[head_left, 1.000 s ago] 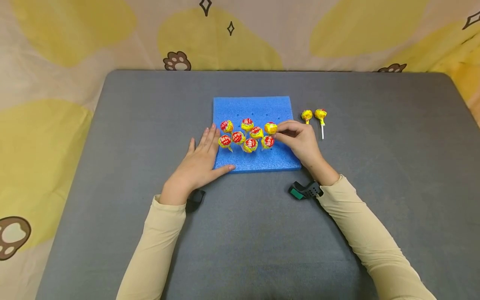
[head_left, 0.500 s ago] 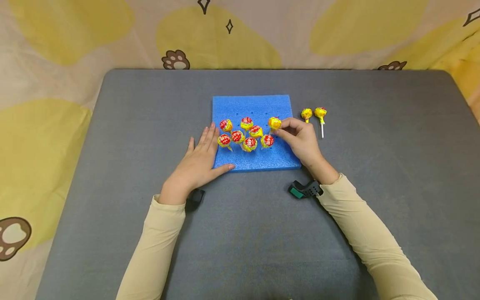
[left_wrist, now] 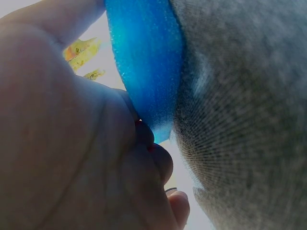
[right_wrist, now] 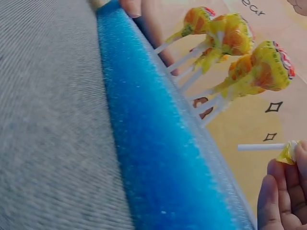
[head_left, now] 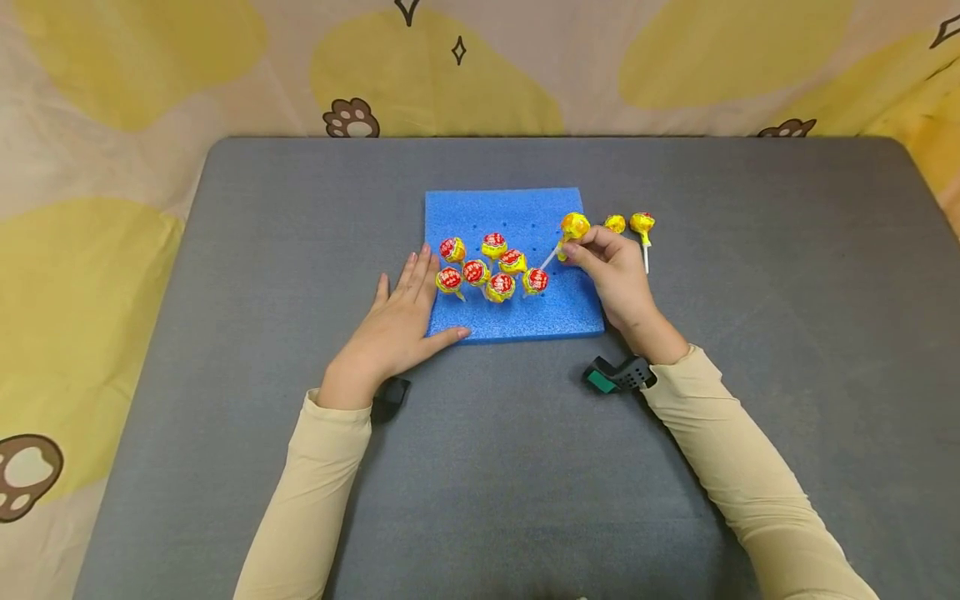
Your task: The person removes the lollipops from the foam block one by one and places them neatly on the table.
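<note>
A blue foam block (head_left: 517,321) with small holes lies on the table, and several lollipops (head_left: 500,287) in yellow and red wrappers stand in it. My left hand (head_left: 393,333) rests against the block's left edge, fingers straight and thumb spread along the front corner. Above the block's right side, my right hand (head_left: 622,279) pinches a lollipop (head_left: 575,225) just under its wrapped head. Its white stick points down to the left; in the right wrist view the stick end (right_wrist: 261,147) is free of the foam. The left wrist view shows the block's side (left_wrist: 146,62) close to the fingers.
Beyond the right hand, two more lollipops lie on the grey table (head_left: 750,275): one (head_left: 615,223) partly hidden by the hand, the other (head_left: 642,223) with its stick toward me. A patterned yellow cloth (head_left: 480,75) hangs behind the table's far edge.
The right hand has drawn the lollipop up and to the right, so its stick has come out of the foam and tilted. The left hand has stayed in place.
</note>
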The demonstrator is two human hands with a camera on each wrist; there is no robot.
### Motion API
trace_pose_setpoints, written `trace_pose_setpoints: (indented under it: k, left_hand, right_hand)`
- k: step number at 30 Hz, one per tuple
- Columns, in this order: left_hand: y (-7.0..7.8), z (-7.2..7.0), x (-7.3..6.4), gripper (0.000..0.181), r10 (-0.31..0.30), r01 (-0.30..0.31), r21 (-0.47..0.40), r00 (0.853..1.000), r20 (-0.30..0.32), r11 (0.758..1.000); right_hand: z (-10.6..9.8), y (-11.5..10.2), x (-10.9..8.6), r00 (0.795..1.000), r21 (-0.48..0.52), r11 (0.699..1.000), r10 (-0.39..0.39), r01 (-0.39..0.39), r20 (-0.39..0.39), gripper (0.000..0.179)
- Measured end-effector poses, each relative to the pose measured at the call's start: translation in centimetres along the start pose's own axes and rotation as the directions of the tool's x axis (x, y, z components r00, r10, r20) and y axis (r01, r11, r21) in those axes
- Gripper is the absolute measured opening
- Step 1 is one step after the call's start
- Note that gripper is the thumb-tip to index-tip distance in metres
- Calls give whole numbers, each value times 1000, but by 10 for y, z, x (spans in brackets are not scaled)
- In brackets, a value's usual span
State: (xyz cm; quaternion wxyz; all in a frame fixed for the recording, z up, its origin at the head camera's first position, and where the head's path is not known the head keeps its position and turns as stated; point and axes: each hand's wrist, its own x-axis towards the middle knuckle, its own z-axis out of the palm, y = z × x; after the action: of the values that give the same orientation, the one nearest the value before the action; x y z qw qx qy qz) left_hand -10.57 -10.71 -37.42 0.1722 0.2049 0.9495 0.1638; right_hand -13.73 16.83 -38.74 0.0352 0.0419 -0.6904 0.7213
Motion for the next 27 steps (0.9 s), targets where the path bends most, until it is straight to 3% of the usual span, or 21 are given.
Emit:
trace_pose_setpoints:
  k: [9, 18, 24, 27]
  left_hand:
    - [0, 0, 0, 99, -3, 3, -2, 1000, -3, 1000]
    - [0, -2, 1, 99, -4, 4, -2, 1000, 1, 1000]
    - [1, -2, 1, 99, 5, -5, -3, 1000, 5, 1000]
    - [1, -1, 1, 99, 7, -7, -3, 1000, 9, 1000]
  right_hand:
    - [-21, -11, 8, 999, 112, 993, 39, -42, 29, 6]
    - [-68, -17, 16, 981, 259, 960, 54, -103, 188, 10]
    - [-104, -14, 18, 977, 320, 941, 39, -106, 211, 9]
    - [-118, -13, 17, 973, 299, 947, 49, -117, 226, 14]
